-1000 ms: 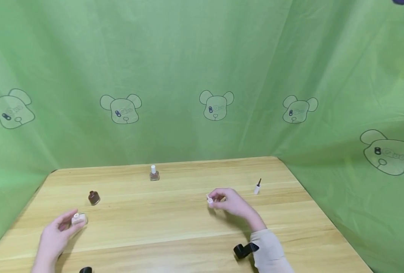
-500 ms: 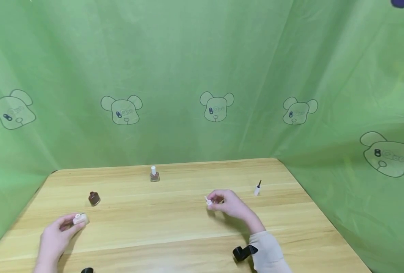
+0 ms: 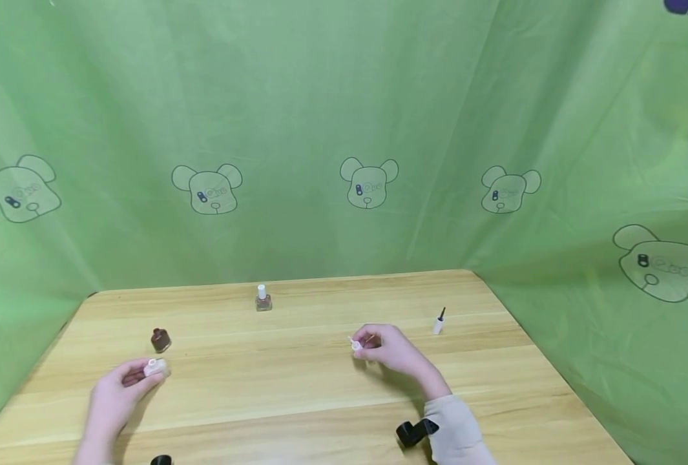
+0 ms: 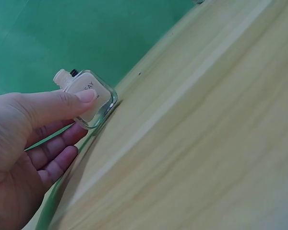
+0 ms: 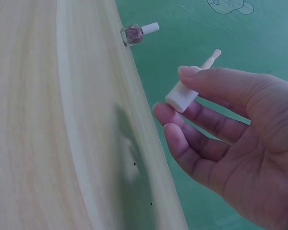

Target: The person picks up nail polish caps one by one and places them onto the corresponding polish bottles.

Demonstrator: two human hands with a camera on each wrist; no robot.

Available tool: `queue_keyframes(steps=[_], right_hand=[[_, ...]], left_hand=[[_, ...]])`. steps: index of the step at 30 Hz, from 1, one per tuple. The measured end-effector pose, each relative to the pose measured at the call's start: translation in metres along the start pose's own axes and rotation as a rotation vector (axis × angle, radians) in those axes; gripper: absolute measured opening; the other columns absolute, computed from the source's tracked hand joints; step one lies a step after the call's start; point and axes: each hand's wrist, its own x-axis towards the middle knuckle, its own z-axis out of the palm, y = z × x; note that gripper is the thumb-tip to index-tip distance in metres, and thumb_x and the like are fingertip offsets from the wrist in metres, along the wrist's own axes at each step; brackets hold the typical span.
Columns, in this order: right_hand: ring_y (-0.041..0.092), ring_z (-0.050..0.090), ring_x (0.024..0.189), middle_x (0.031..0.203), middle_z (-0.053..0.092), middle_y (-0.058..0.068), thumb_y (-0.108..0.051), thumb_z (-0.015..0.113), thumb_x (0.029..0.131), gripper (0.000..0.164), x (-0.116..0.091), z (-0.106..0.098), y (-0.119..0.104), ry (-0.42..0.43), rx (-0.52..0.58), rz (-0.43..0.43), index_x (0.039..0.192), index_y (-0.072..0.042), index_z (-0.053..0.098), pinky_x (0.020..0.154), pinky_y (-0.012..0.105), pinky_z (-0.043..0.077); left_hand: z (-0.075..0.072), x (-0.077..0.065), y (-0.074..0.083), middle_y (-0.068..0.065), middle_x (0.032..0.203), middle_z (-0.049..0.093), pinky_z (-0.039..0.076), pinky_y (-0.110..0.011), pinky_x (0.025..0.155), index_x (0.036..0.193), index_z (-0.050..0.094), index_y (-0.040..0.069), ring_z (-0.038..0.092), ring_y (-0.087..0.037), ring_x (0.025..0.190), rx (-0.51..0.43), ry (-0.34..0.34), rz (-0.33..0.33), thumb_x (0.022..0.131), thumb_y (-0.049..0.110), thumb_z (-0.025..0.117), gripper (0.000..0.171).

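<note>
My left hand (image 3: 114, 397) pinches an uncapped nail polish bottle (image 4: 98, 88) between thumb and fingers; it is glass with pale pink polish and a bare white neck. In the head view this bottle is just in front of a dark red, uncapped nail polish bottle (image 3: 160, 340). Farther right, my right hand (image 3: 393, 349) holds a white brush cap (image 5: 182, 97) over the table, its pale-coated brush pointing up and away in the right wrist view. A second white cap (image 3: 438, 325) stands on the table beyond the right hand, its dark brush upward.
Near the back edge of the wooden table (image 3: 297, 387) stands a capped nail polish bottle (image 3: 263, 301) with brownish glitter. A green curtain (image 3: 297, 129) with bear outlines encloses the back and sides. A black wrist device (image 3: 416, 433) sits at my right sleeve.
My left hand, with the pale bottle, has moved right and slightly forward, closer to the dark red bottle. The right hand has shifted slightly left and tilted the brush cap a little.
</note>
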Motion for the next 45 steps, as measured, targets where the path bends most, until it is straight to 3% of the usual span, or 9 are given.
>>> queue_keyframes(steps=[4, 11, 13, 16, 20, 25, 35, 45], right_hand=[[0.014, 0.061, 0.084, 0.094, 0.068, 0.007, -0.013, 0.072, 0.085, 0.021, 0.0, 0.001, 0.001, 0.002, -0.004, 0.002, 0.104, -0.004, 0.067, 0.075, 0.019, 0.052], [0.014, 0.06, 0.085, 0.094, 0.068, 0.007, -0.014, 0.072, 0.085, 0.022, 0.0, 0.002, 0.0, 0.004, -0.02, -0.008, 0.105, -0.004, 0.067, 0.075, 0.019, 0.052], [0.014, 0.06, 0.086, 0.094, 0.068, 0.006, -0.014, 0.072, 0.086, 0.022, 0.0, 0.002, -0.001, 0.003, -0.024, -0.008, 0.105, -0.004, 0.067, 0.076, 0.019, 0.052], [0.015, 0.061, 0.089, 0.095, 0.068, 0.006, -0.013, 0.071, 0.086, 0.022, 0.001, 0.003, -0.003, 0.0, -0.029, -0.009, 0.106, -0.004, 0.067, 0.079, 0.019, 0.052], [0.016, 0.061, 0.091, 0.097, 0.068, 0.006, -0.012, 0.071, 0.087, 0.023, 0.001, 0.003, -0.006, -0.005, -0.033, -0.013, 0.107, -0.003, 0.067, 0.081, 0.02, 0.052], [0.015, 0.061, 0.092, 0.097, 0.068, 0.004, -0.013, 0.071, 0.086, 0.022, 0.001, 0.003, -0.01, 0.002, -0.053, -0.02, 0.106, -0.006, 0.068, 0.084, 0.023, 0.053], [0.014, 0.061, 0.091, 0.096, 0.068, 0.002, -0.013, 0.071, 0.086, 0.02, 0.002, 0.005, -0.012, 0.008, -0.073, -0.034, 0.105, -0.008, 0.068, 0.085, 0.023, 0.053], [0.013, 0.06, 0.089, 0.094, 0.068, 0.002, -0.011, 0.071, 0.086, 0.018, 0.001, 0.005, -0.015, 0.015, -0.077, -0.036, 0.103, -0.008, 0.068, 0.084, 0.027, 0.055]], left_hand=[[0.006, 0.001, 0.007, -0.027, 0.118, 0.066, 0.044, -0.005, 0.07, 0.125, 0.057, -0.006, 0.049, 0.018, 0.076, -0.003, -0.03, 0.006, 0.083, 0.034, 0.077, 0.062], [0.021, 0.004, 0.02, -0.025, 0.116, 0.067, 0.048, -0.007, 0.075, 0.121, 0.06, -0.004, 0.052, 0.016, 0.079, -0.008, -0.057, 0.074, 0.082, 0.027, 0.078, 0.053], [0.025, 0.005, 0.023, -0.024, 0.116, 0.068, 0.05, -0.01, 0.077, 0.12, 0.061, -0.003, 0.056, 0.011, 0.083, -0.001, -0.066, 0.09, 0.082, 0.024, 0.078, 0.05], [0.031, 0.007, 0.028, -0.023, 0.117, 0.067, 0.055, -0.019, 0.082, 0.121, 0.062, -0.003, 0.066, -0.007, 0.092, 0.005, -0.092, 0.099, 0.083, 0.025, 0.078, 0.05], [0.039, 0.008, 0.036, -0.022, 0.115, 0.068, 0.055, -0.021, 0.083, 0.12, 0.062, -0.003, 0.068, -0.019, 0.096, -0.012, -0.113, 0.112, 0.082, 0.026, 0.078, 0.05], [0.053, 0.008, 0.048, -0.019, 0.11, 0.07, 0.052, -0.016, 0.08, 0.117, 0.064, -0.002, 0.067, -0.015, 0.093, -0.054, -0.126, 0.152, 0.081, 0.022, 0.078, 0.045], [0.081, 0.004, 0.07, -0.013, 0.105, 0.072, 0.057, -0.034, 0.088, 0.114, 0.066, 0.002, 0.068, -0.021, 0.095, -0.095, -0.183, 0.198, 0.08, 0.018, 0.078, 0.04], [0.103, 0.0, 0.086, -0.005, 0.101, 0.073, 0.057, -0.03, 0.087, 0.111, 0.068, 0.006, 0.066, -0.014, 0.092, -0.122, -0.247, 0.22, 0.078, 0.016, 0.079, 0.037]])
